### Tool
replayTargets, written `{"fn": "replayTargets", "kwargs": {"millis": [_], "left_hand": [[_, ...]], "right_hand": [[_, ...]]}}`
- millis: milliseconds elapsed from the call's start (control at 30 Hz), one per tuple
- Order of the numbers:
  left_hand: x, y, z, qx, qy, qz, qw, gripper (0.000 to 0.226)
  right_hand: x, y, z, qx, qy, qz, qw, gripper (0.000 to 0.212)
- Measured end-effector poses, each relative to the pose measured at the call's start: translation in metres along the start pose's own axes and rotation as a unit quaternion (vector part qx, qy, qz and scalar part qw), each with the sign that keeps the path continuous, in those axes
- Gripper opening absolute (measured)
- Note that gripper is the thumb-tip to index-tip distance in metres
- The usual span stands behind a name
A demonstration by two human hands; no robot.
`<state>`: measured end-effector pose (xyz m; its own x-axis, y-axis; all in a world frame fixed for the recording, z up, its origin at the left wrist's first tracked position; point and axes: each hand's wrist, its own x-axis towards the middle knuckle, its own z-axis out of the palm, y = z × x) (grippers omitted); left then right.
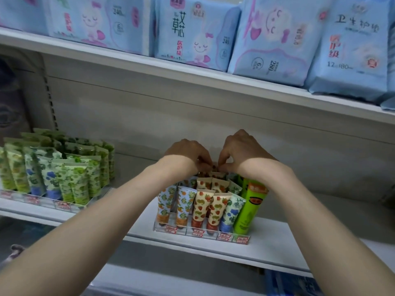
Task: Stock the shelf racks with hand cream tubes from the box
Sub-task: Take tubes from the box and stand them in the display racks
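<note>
Tube (214, 168) with strawberry print, at the clear rack's (201, 231) back row, pinched at its top by left hand (188, 153) and right hand (242, 149).

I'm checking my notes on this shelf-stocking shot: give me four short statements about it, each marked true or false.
1. The left hand and the right hand both pinch the tops of cream strawberry-print tubes at the back of the clear plastic rack. True.
2. The plain bright green tube stands at that rack's left end. False: it stands at the right end.
3. The white shelf above carries pale blue soft packs. True.
4. The green leaf-print tubes stand to the right of the hands. False: they stand to the left.
</note>
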<state>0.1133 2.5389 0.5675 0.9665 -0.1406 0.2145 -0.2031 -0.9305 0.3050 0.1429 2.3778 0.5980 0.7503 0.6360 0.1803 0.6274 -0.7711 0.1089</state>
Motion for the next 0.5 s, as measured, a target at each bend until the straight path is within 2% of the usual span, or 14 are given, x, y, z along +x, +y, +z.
{"fn": "replayTargets", "kwargs": {"millis": [233,500], "left_hand": [[0.002,-0.003,0.003,0.015,-0.006,-0.007,1.000,0.018],[0.003,-0.004,0.008,0.011,0.004,-0.006,1.000,0.022]], "right_hand": [[0.011,-0.006,0.012,-0.011,-0.038,0.052,0.998,0.009],[0.011,-0.018,0.013,-0.040,-0.067,0.125,0.989,0.026]]}}
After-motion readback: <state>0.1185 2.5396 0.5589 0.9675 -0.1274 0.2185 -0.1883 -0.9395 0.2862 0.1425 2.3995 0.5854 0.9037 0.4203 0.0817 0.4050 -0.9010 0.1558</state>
